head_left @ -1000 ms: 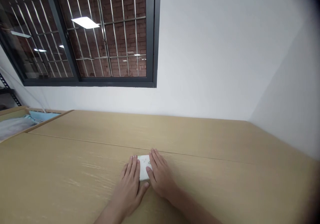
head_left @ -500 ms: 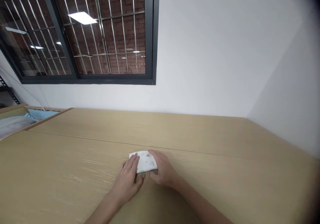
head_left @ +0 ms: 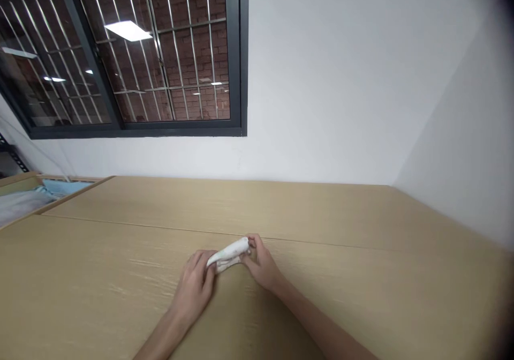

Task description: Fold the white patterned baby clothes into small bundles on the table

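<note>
A small white cloth (head_left: pixel 229 252) with a faint print is folded into a thick bundle between my hands, its layered edge turned toward me. My left hand (head_left: pixel 195 278) closes round the left end of the cloth, thumb in front and fingers behind. At the right end, my right hand (head_left: pixel 260 263) pinches the cloth between thumb and fingers. Both hands are low over the tan tabletop (head_left: pixel 120 274), just this side of its long seam. The fingertips behind the cloth are partly hidden.
Beyond the tabletop rises a white wall (head_left: pixel 321 82) with a dark-framed, barred window (head_left: pixel 180 129) at the left. An open wooden compartment (head_left: pixel 76 193) at the far left holds light blue and whitish fabric. Another wall bounds the right side.
The cloth lay flat with its printed face up; now it is tilted up and folded thicker, its edge facing me. My left hand has shifted slightly left, and my right fingers have curled round the end.
</note>
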A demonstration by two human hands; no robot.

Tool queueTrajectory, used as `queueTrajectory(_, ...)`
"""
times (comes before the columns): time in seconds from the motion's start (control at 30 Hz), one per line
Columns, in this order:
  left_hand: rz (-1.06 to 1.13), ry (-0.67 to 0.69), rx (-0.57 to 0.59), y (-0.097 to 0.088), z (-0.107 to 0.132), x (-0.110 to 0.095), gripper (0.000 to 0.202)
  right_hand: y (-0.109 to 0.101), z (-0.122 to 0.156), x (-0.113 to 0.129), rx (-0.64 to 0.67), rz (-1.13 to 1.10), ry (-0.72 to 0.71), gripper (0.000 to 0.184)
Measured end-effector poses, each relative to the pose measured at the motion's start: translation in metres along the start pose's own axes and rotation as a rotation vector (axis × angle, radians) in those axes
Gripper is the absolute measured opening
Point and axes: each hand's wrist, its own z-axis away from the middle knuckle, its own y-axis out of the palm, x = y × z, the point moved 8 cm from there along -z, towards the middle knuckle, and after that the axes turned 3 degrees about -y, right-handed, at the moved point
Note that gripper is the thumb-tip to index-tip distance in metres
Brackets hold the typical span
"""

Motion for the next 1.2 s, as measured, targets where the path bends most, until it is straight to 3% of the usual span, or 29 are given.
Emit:
queueTrajectory(0.1, 0.300, -0.227, 0.043, 0.003, 0.002, 0.002, 0.040, 0.003, -0.002, -0.003, -0.020, -0.200, 0.100, 0.024)
queueTrajectory(0.23, 0.694, -0.497, 0.149, 0.023, 0.012, 0.008, 0.062, 0.001, -0.003, -0.010, -0.086, -0.307, 0.185, 0.040)
queueTrajectory(0.33, 0.738, -0.567, 0.207, 0.036, 0.021, 0.012, 0.082, -0.006, -0.002, -0.017, -0.173, -0.252, 0.215, 0.049)
queueTrajectory(0.4, 0.549, -0.516, 0.219, 0.037, 0.024, 0.014, 0.080, -0.008, -0.001, -0.021, -0.193, -0.175, 0.216, 0.048)
queueTrajectory(0.53, -0.110, -0.348, 0.253, 0.028, 0.026, 0.009, 0.043, -0.003, -0.002, -0.027, -0.148, -0.073, 0.180, 0.036)
queueTrajectory(0.63, -0.414, -0.308, 0.310, 0.022, 0.028, 0.003, 0.037, -0.004, -0.002, -0.025, -0.156, 0.028, 0.134, 0.027)
queueTrajectory(0.7, -0.473, -0.243, 0.283, 0.016, 0.027, -0.007, 0.037, -0.006, 0.001, -0.011, -0.154, 0.150, 0.044, 0.030)
queueTrajectory(0.8, -0.419, 0.013, 0.200, 0.012, 0.027, -0.036, 0.032, 0.001, 0.010, 0.027, -0.020, 0.322, -0.223, 0.040)
queueTrajectory(0.87, -0.381, 0.197, 0.197, 0.018, 0.034, -0.054, 0.030, 0.011, 0.020, 0.054, 0.130, 0.373, -0.422, 0.045)
queueTrajectory(0.97, -0.370, 0.372, 0.244, 0.040, 0.049, -0.065, 0.048, 0.027, 0.035, 0.080, 0.355, 0.363, -0.603, 0.052)
queueTrajectory(1.1, -0.409, 0.448, 0.258, 0.069, 0.065, -0.055, 0.048, 0.051, 0.045, 0.080, 0.623, 0.320, -0.576, 0.056)
queueTrajectory(1.2, -0.418, 0.394, 0.288, 0.078, 0.067, -0.043, 0.040, 0.057, 0.044, 0.068, 0.661, 0.311, -0.479, 0.051)
